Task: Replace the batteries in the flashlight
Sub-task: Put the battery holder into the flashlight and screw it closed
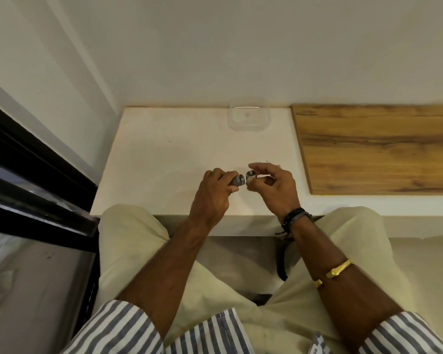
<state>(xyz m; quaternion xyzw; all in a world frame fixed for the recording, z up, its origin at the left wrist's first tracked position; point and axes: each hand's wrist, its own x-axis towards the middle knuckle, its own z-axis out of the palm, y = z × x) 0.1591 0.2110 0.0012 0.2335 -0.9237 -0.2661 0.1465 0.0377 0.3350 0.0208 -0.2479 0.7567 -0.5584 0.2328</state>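
My left hand (214,194) is wrapped around a dark grey flashlight body (237,180), whose threaded end sticks out to the right past my fingers. My right hand (273,186) pinches a small round grey end cap (249,174) between thumb and fingertips, just right of the body's end and apart from it by a narrow gap. Both hands hover just above the white tabletop (164,164). Most of the flashlight body is hidden inside my left fist. No batteries show.
A clear square plastic container (246,114) stands at the back of the white table against the wall. A wooden board (379,146) lies on the right. A black-framed window is to the left. My knees in pale trousers sit under the front edge.
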